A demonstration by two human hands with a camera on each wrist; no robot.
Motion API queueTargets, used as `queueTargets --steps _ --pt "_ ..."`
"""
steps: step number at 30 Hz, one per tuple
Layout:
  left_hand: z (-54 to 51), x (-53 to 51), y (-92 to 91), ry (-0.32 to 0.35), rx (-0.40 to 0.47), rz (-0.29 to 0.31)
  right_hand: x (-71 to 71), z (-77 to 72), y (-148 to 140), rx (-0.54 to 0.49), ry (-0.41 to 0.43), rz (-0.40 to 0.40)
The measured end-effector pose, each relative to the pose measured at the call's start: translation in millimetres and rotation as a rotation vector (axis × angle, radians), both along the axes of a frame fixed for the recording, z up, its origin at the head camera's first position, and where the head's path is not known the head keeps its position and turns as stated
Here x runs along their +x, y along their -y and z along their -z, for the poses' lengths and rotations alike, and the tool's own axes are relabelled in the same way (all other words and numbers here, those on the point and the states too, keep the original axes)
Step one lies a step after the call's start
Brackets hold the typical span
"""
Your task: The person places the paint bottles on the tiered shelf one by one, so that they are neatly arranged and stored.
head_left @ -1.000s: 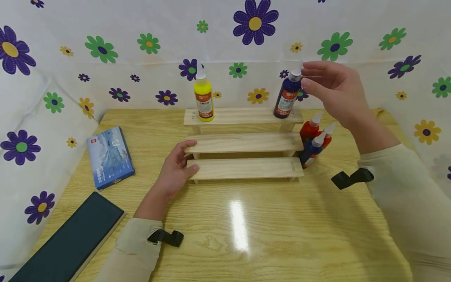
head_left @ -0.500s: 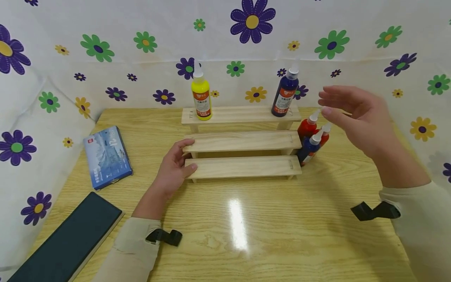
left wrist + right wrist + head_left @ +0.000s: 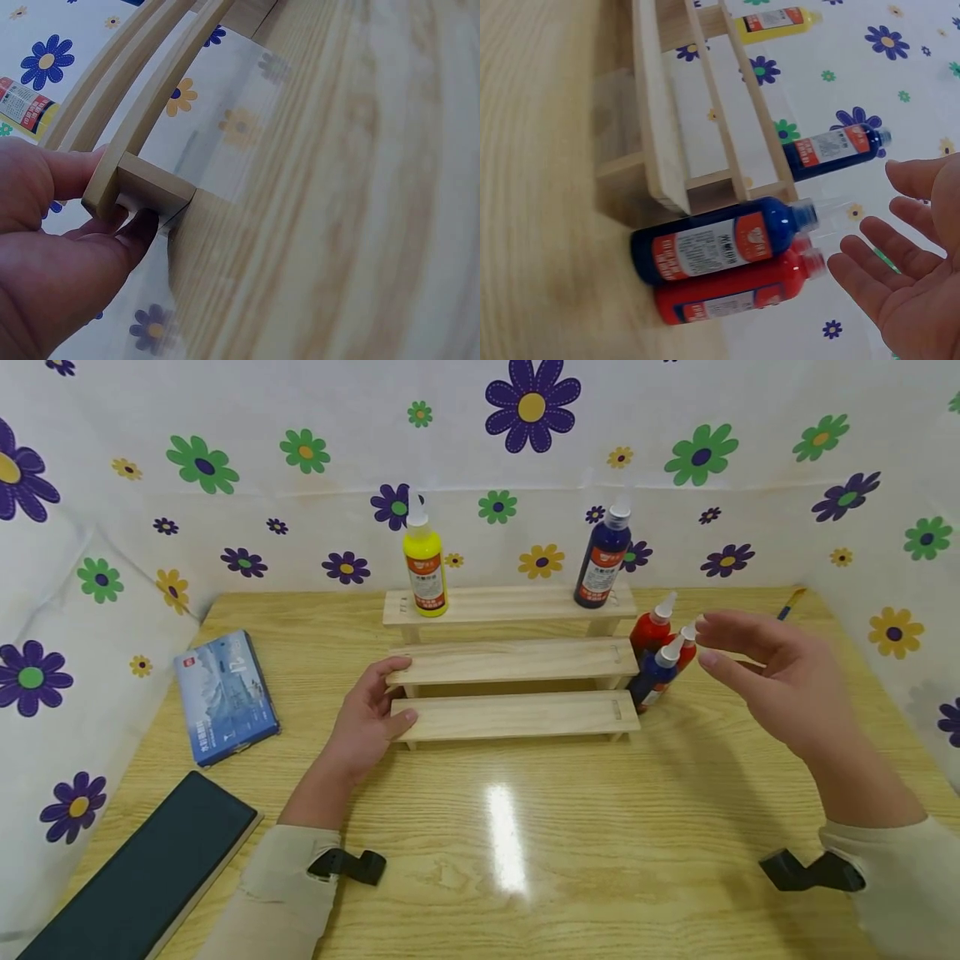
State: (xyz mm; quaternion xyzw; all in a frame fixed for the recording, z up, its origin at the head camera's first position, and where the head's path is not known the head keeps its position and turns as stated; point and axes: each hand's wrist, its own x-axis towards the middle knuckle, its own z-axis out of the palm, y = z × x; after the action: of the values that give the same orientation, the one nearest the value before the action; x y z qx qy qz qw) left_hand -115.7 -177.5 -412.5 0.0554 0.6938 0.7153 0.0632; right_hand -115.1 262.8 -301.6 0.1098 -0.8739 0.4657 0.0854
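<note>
A three-step wooden rack (image 3: 517, 715) stands on the table. My left hand (image 3: 362, 722) grips its left end, thumb on the lowest step; in the left wrist view the left hand (image 3: 67, 247) has its fingers round the wooden end. On the top step stand a yellow bottle (image 3: 425, 568) at the left and a dark blue bottle (image 3: 603, 562) at the right. Two red bottles (image 3: 649, 631) and a blue bottle (image 3: 652, 678) stand against the rack's right end. Beside them my right hand (image 3: 783, 681) hovers with nothing in it, fingers loosely bent; the right wrist view shows the right hand (image 3: 911, 262) near the bottle tops.
At the left of the table (image 3: 570, 852) lie a blue box (image 3: 227, 697) and a long dark green case (image 3: 150, 868). A thin brush (image 3: 791, 604) shows behind the right hand. A flowered cloth (image 3: 262, 468) hangs around the back and sides.
My right hand has moved away from the dark blue bottle on the top step, rightward and down towards the bottles beside the rack. The left hand keeps its hold on the rack.
</note>
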Motion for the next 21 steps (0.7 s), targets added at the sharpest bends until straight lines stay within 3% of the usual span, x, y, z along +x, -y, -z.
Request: queueTargets --steps 9,21 --pt "0.0 1.1 0.4 0.019 -0.003 -0.009 4.6 27.0 4 -0.051 0.022 0.04" --pt "-0.6 -0.6 0.5 0.009 0.001 -0.002 -0.3 39.3 12 -0.028 0.009 0.1"
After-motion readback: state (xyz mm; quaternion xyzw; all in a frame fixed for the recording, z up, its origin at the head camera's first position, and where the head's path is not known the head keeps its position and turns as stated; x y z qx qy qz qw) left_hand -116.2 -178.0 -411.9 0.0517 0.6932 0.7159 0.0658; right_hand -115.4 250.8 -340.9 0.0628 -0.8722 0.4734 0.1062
